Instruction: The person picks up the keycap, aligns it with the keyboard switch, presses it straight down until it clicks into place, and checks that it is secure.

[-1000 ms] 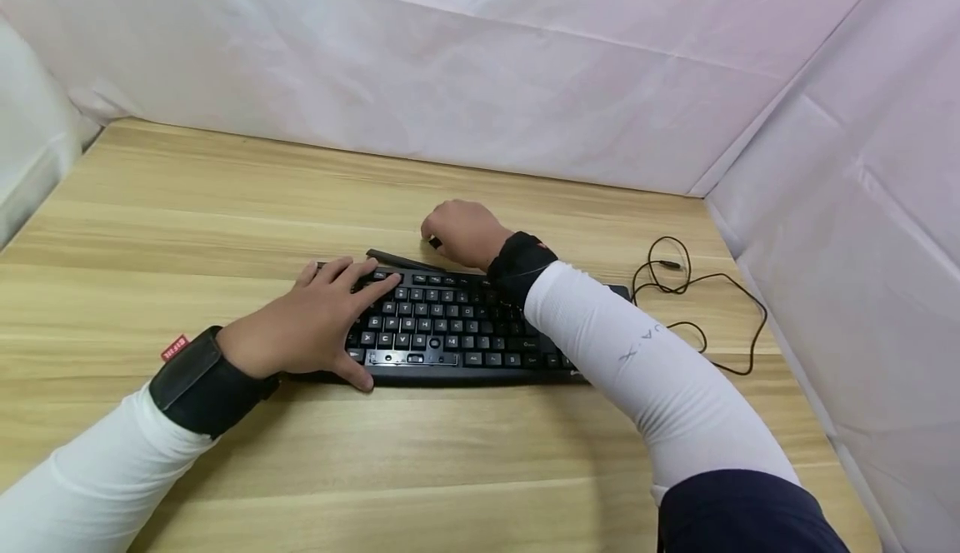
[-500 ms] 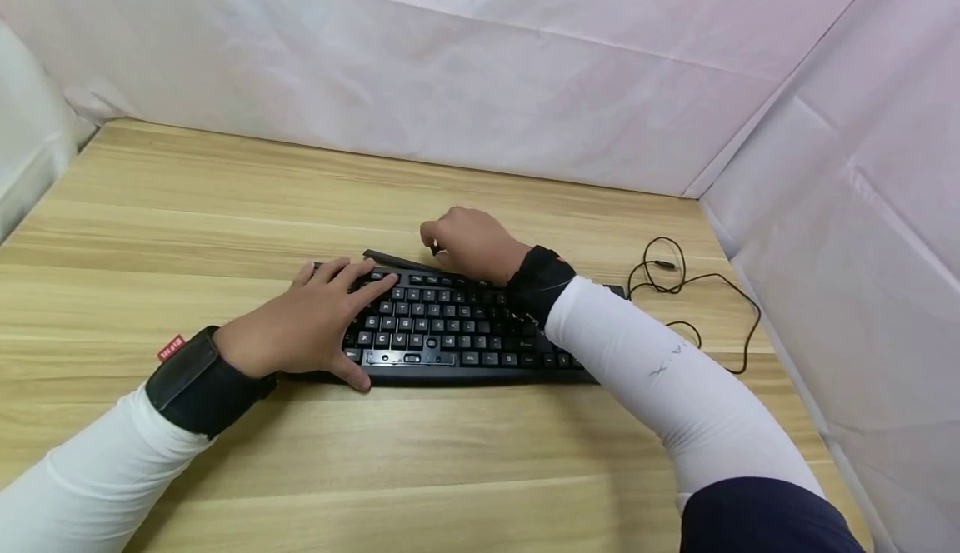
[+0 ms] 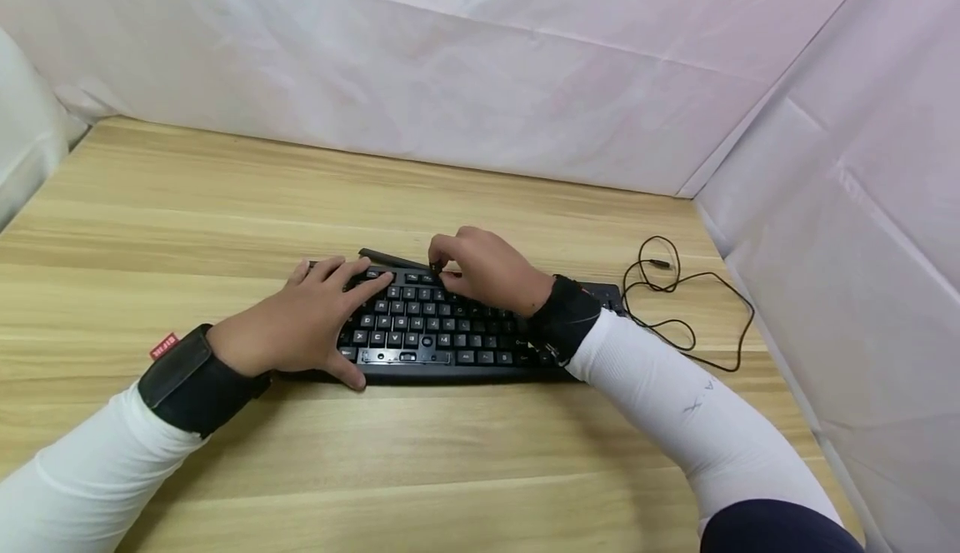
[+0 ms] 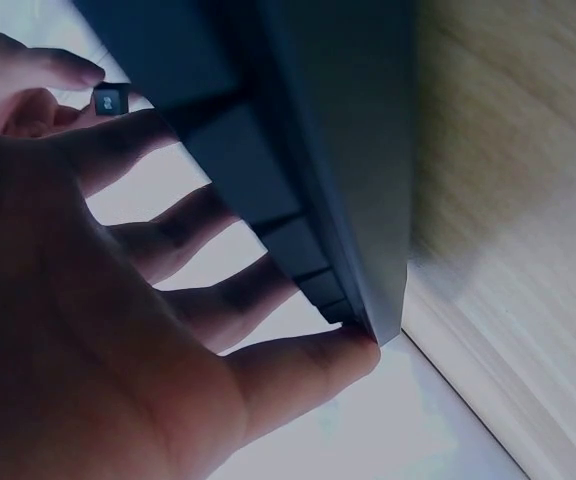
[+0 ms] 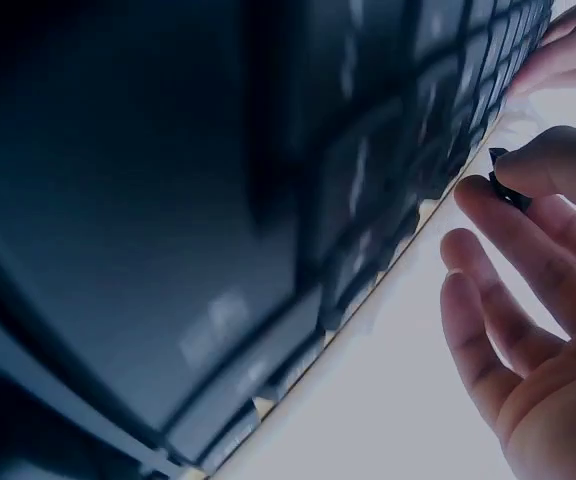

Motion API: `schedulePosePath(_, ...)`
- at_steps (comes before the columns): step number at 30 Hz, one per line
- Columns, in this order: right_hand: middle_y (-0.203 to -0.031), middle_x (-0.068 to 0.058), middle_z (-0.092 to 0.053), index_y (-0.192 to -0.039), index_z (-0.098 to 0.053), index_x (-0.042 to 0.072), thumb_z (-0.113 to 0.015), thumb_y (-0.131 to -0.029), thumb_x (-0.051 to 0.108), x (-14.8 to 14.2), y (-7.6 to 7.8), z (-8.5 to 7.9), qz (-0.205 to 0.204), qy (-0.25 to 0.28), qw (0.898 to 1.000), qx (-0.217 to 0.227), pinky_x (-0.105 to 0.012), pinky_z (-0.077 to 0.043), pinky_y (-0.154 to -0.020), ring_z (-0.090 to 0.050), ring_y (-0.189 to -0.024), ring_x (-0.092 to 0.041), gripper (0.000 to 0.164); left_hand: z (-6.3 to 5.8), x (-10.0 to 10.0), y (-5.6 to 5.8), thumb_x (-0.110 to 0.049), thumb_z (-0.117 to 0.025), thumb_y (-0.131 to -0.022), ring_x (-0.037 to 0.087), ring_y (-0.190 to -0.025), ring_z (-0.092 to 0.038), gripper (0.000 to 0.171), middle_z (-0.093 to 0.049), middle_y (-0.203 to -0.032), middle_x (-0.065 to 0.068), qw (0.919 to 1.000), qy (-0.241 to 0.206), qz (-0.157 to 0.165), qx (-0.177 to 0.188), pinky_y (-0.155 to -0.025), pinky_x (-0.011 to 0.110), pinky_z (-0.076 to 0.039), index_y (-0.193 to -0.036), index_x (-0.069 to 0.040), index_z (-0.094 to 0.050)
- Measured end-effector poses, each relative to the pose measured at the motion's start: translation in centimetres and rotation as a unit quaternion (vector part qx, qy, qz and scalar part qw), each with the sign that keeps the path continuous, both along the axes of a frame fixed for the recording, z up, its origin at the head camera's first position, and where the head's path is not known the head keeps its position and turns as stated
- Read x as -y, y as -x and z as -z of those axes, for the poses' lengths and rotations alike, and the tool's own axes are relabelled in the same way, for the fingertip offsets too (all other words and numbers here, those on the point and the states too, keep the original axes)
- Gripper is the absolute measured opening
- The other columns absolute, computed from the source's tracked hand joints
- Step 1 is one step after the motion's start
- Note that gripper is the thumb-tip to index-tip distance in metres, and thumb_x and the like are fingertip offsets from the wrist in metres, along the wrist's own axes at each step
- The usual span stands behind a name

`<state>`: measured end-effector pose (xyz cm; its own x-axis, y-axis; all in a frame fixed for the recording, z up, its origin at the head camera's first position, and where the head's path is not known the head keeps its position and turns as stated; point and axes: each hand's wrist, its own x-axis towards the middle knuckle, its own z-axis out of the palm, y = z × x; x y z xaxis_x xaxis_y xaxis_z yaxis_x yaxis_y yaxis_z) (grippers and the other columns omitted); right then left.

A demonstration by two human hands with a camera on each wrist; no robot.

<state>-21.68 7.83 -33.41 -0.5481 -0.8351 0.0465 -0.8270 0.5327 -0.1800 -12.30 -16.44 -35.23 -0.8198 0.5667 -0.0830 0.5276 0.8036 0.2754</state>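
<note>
A black keyboard [image 3: 480,376] lies on the wooden table. My left hand [image 3: 300,324] rests spread over its left end, thumb at the front edge and fingers reaching across the keys. My right hand [image 3: 487,266] is above the back row, and its thumb and index finger pinch a small black keycap [image 4: 110,99]. In the right wrist view this keycap [image 5: 509,187] shows edge-on between the fingertips, while the other fingers hang loosely bent. One bare key socket [image 3: 427,341] shows just above the bare space bar slot [image 3: 405,356]. A slim black bar [image 3: 390,257] lies behind the keyboard.
A thin black cable [image 3: 712,275] lies in loops on the table to the right, with a small plug [image 3: 660,264] at its end. White cloth [image 3: 420,62] hangs behind the table and along the right side.
My right hand has come from behind the keyboard towards me and to the right, over the back row, its thumb and finger turned into view. The left hand stays on the keyboard.
</note>
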Motion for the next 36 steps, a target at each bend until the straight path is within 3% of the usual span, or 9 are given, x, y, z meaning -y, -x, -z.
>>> schedulePosePath(7, -0.092, 0.000, -0.065, -0.104, -0.064, 0.013, -0.063, -0.086, 0.014, -0.5, -1.8, -0.3, 0.007, 0.006, 1.000, -0.012, -0.030, -0.048, -0.066, -0.052, -0.080, -0.011, 0.018, 0.0, 0.1, 0.0, -0.076, -0.070, -0.050, 0.046, -0.128, -0.023, 0.124, -0.028, -0.148, 0.026, 1.0000, -0.002, 0.002, 0.001, -0.098, 0.072, -0.022, -0.149, -0.011, -0.029)
schedulePosePath(15, -0.099, 0.001, -0.066, -0.104, -0.064, 0.013, -0.063, -0.086, 0.015, -0.4, -2.8, -0.2, -0.021, 0.013, 0.999, 0.026, -0.030, -0.050, -0.073, -0.054, -0.089, -0.011, 0.018, 0.1, 0.2, 0.1, -0.077, -0.069, -0.050, 0.044, -0.127, -0.024, 0.124, -0.029, -0.147, 0.024, 0.9999, -0.001, 0.009, -0.008, -0.097, 0.071, -0.023, -0.148, -0.011, -0.030)
schedulePosePath(23, -0.104, 0.001, -0.063, -0.106, -0.065, 0.015, -0.064, -0.086, 0.015, -0.6, -2.9, -0.1, -0.041, -0.008, 0.998, 0.050, -0.028, -0.048, -0.082, -0.052, -0.096, -0.011, 0.020, 0.0, 0.2, 0.1, -0.078, -0.069, -0.049, 0.048, -0.128, -0.022, 0.126, -0.026, -0.148, 0.025, 1.0000, -0.001, 0.003, -0.002, -0.097, 0.074, -0.021, -0.149, -0.011, -0.029)
schedulePosePath(32, -0.100, 0.000, -0.061, -0.104, -0.065, 0.015, -0.068, -0.084, 0.020, -1.0, -2.8, 0.1, -0.040, -0.022, 0.999, 0.029, -0.029, -0.049, -0.078, -0.052, -0.092, -0.012, 0.021, 0.3, 0.2, 0.3, -0.078, -0.068, -0.049, 0.046, -0.128, -0.023, 0.126, -0.027, -0.148, 0.025, 1.0000, -0.001, 0.001, -0.001, -0.098, 0.072, -0.021, -0.149, -0.012, -0.029)
schedulePosePath(36, -0.104, 0.001, -0.061, -0.107, -0.065, 0.014, -0.069, -0.083, 0.021, -1.1, -2.7, -0.1, -0.053, -0.007, 0.998, 0.029, -0.029, -0.049, -0.083, -0.052, -0.097, -0.012, 0.025, 0.3, 0.2, 0.3, -0.077, -0.069, -0.049, 0.047, -0.128, -0.022, 0.126, -0.026, -0.148, 0.025, 1.0000, -0.001, -0.001, 0.002, -0.098, 0.072, -0.020, -0.149, -0.012, -0.028)
